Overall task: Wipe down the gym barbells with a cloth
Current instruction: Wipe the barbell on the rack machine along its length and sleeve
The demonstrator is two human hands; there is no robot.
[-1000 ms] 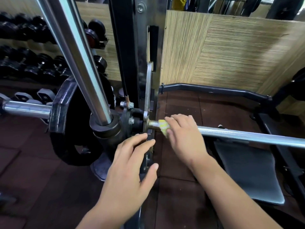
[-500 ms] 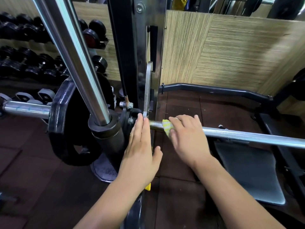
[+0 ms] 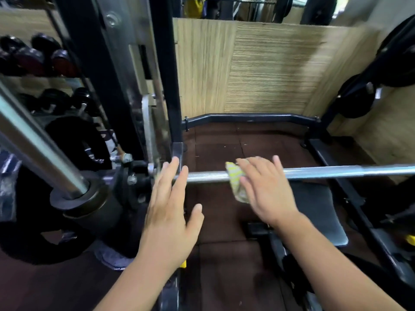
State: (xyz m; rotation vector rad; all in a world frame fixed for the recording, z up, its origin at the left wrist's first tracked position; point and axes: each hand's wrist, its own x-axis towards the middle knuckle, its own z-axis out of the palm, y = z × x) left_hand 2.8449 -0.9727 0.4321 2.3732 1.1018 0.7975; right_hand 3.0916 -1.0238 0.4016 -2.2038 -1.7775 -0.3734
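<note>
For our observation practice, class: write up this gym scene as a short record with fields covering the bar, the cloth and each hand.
barbell: horizontal, chrome, mounted on the rack
cloth: yellow-striped, draped over the barbell
right hand: fingers spread, pressing the cloth on the barbell
left hand: fingers straight, tips at the barbell's rack end
below: dark bench pad, brown floor

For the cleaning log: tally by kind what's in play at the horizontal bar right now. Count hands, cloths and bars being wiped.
Hands: 2 (left hand, right hand)
Cloths: 1 (yellow-and-white cloth)
Bars being wiped: 1 (barbell)
Total: 4
</note>
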